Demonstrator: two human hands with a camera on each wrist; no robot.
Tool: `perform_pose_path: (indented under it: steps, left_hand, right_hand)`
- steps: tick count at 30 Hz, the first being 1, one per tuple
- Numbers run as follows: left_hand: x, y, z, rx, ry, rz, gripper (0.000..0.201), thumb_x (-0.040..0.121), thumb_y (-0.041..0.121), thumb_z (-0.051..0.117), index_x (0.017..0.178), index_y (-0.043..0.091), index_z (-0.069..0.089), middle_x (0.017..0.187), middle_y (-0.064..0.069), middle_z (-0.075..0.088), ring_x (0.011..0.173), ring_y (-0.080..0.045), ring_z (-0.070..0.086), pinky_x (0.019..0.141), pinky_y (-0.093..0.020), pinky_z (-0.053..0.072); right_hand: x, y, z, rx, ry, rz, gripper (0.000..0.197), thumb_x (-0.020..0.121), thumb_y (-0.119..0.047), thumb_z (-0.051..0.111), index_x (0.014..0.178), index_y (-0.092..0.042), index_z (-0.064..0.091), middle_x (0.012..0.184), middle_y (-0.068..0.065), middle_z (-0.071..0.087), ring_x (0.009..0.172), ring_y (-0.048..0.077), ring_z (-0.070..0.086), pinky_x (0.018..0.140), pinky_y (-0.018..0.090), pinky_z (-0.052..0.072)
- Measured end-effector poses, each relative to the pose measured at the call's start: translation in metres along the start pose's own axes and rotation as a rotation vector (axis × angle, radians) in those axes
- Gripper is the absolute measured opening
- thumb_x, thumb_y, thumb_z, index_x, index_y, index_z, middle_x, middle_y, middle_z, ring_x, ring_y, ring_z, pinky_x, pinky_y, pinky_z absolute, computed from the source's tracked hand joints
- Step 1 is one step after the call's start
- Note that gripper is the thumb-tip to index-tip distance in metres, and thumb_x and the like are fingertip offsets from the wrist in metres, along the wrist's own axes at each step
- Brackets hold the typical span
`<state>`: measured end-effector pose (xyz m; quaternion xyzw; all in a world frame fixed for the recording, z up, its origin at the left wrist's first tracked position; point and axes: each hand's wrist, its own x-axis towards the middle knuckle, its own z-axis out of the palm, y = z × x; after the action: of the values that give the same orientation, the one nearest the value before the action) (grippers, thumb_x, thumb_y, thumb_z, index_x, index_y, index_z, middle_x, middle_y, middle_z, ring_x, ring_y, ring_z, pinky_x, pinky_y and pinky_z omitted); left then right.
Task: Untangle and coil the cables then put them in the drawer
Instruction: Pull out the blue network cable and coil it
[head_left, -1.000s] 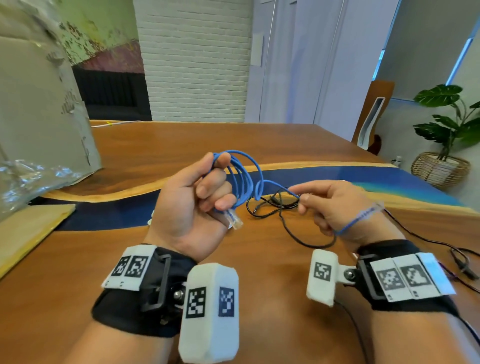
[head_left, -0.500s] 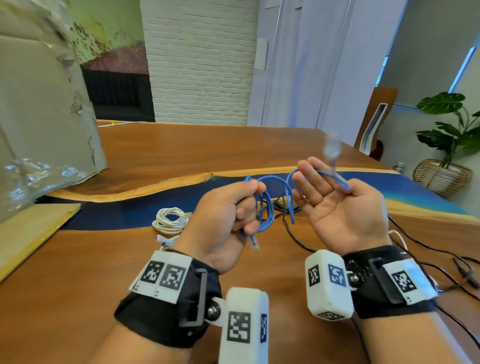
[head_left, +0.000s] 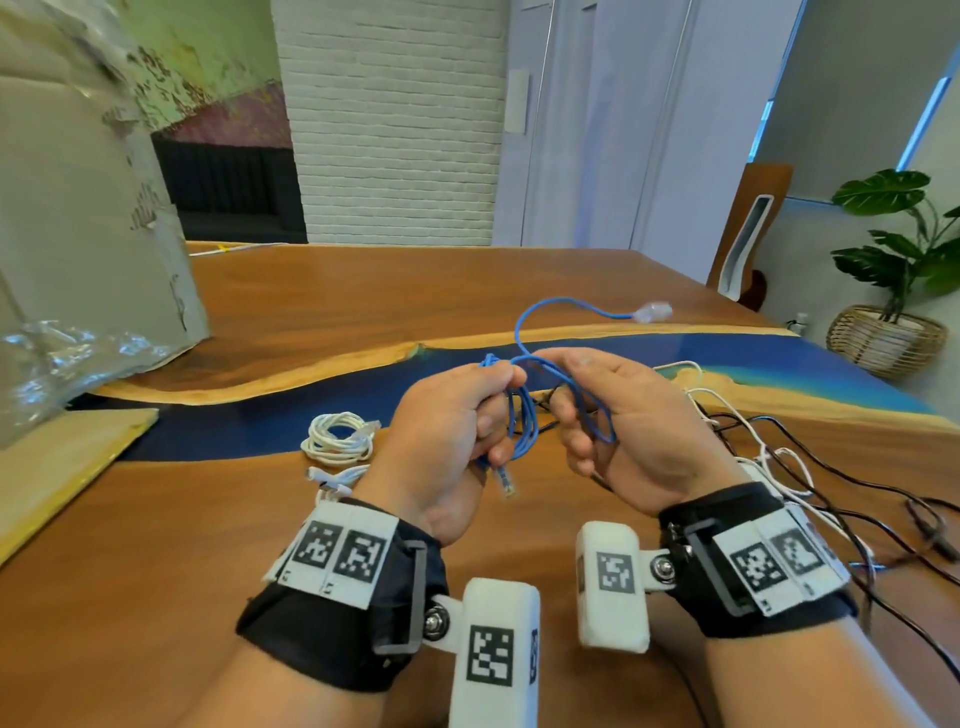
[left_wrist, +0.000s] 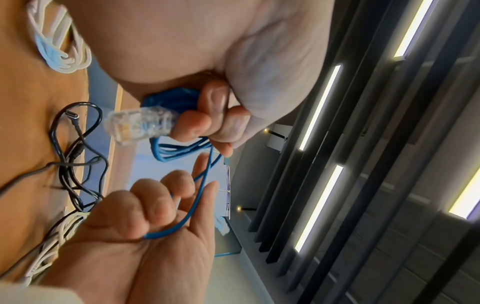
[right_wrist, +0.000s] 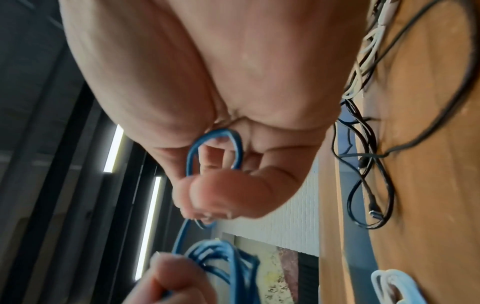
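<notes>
A moment ago the right hand was flat and open with the end of the blue cable lying across its fingers. Now its fingers have curled in, and a loop of the cable runs through them. The loose end with the clear plug has swung up and away, over the far part of the surface. This looks like one more turn being wound on, so the coil is nearly done, but the last bit of cable is not yet tucked in. The left hand still grips the bundle of blue loops in a tight fist, with the other plug hanging down below it. Both hands are held up above the surface, close together, palms turned toward each other. A white cable lies coiled on the surface to the left. Black and white cables lie in a tangle to the right. No drawer shows in any view.
</notes>
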<state>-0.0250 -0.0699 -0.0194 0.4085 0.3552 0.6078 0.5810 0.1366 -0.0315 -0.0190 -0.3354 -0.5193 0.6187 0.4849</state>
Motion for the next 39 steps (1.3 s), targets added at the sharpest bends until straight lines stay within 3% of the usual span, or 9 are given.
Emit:
perform_pose_path:
  steps: [7,9,11,15,20,25,31,35,39]
  left_hand:
    - [0.004,0.003,-0.004,-0.049,0.063,0.044,0.023,0.102,0.013,0.051,0.085,0.008,0.065,0.049,0.004,0.027,0.043,-0.011,0.022,0.046,-0.025,0.027]
    - [0.004,0.003,-0.004,-0.051,0.071,0.026,0.022,0.102,0.013,0.052,0.084,0.008,0.065,0.05,0.004,0.026,0.043,-0.011,0.022,0.046,-0.025,0.027]
    - [0.004,0.003,-0.004,-0.074,0.076,-0.012,0.023,0.102,0.014,0.053,0.084,0.009,0.065,0.049,0.005,0.025,0.041,-0.01,0.022,0.045,-0.024,0.026]
    - [0.004,0.005,-0.006,-0.211,0.043,-0.029,0.023,0.102,0.015,0.053,0.082,0.009,0.063,0.049,0.006,0.023,0.04,-0.009,0.02,0.04,-0.021,0.028]
    - [0.001,0.016,-0.006,-0.36,-0.05,0.023,0.027,0.103,0.019,0.047,0.083,0.01,0.062,0.046,0.008,0.025,0.038,-0.007,0.019,0.039,-0.019,0.028]
    - [-0.008,0.018,-0.005,-0.332,-0.354,-0.114,0.025,0.092,0.025,0.053,0.079,0.008,0.066,0.041,0.009,0.026,0.039,-0.009,0.01,0.038,-0.019,0.021]
    - [-0.016,0.004,0.009,-0.281,-0.576,-0.214,0.044,0.1,0.035,0.043,0.087,0.005,0.072,0.044,0.007,0.032,0.04,-0.01,0.015,0.04,-0.02,0.028]
    - [-0.01,0.014,0.007,-0.595,-0.4,-0.025,0.036,0.106,0.022,0.037,0.113,-0.001,0.063,0.064,0.003,0.045,0.05,-0.01,0.038,0.058,-0.023,0.048]
    - [0.005,0.016,-0.005,-0.554,-0.072,0.165,0.025,0.11,0.014,0.035,0.123,0.0,0.051,0.08,-0.002,0.062,0.061,-0.011,0.053,0.069,-0.023,0.054]
  right_hand:
    - [0.001,-0.009,-0.008,0.471,0.144,-0.104,0.025,0.09,-0.003,0.058,0.112,-0.011,0.065,0.069,0.004,0.06,0.069,0.017,0.068,0.084,0.041,0.063]
    - [0.0,-0.013,-0.012,0.594,0.138,-0.12,0.025,0.095,-0.003,0.052,0.117,-0.011,0.061,0.067,0.003,0.057,0.06,0.012,0.063,0.083,0.039,0.064]
    - [-0.001,-0.016,-0.016,0.609,0.123,-0.112,0.028,0.097,-0.003,0.048,0.12,-0.013,0.059,0.066,0.001,0.049,0.046,0.006,0.046,0.06,0.025,0.06]
    - [-0.003,-0.017,-0.028,0.127,0.205,-0.161,0.019,0.101,-0.002,0.052,0.107,-0.014,0.065,0.069,0.003,0.048,0.038,0.006,0.026,0.036,0.018,0.022]
    - [-0.007,-0.018,-0.036,-0.74,0.322,-0.325,0.012,0.092,-0.022,0.076,0.08,-0.024,0.08,0.064,-0.009,0.07,0.057,0.001,0.056,0.059,0.018,0.046]
    - [-0.004,-0.016,-0.036,-0.784,0.37,-0.413,0.012,0.093,-0.028,0.074,0.085,-0.033,0.08,0.082,-0.008,0.077,0.082,0.009,0.069,0.074,0.03,0.052]
    - [-0.002,-0.015,-0.036,-0.8,0.435,-0.462,0.014,0.093,-0.027,0.075,0.081,-0.033,0.079,0.077,-0.004,0.076,0.076,0.012,0.067,0.071,0.036,0.054]
    - [-0.001,-0.008,-0.027,-0.968,0.213,-0.267,0.014,0.094,-0.036,0.072,0.085,-0.029,0.081,0.08,-0.003,0.077,0.08,0.017,0.071,0.078,0.042,0.057]
    - [-0.011,-0.005,0.008,-1.05,-0.091,-0.205,0.019,0.098,-0.034,0.067,0.084,-0.029,0.079,0.064,-0.016,0.065,0.061,-0.001,0.055,0.061,0.017,0.041]
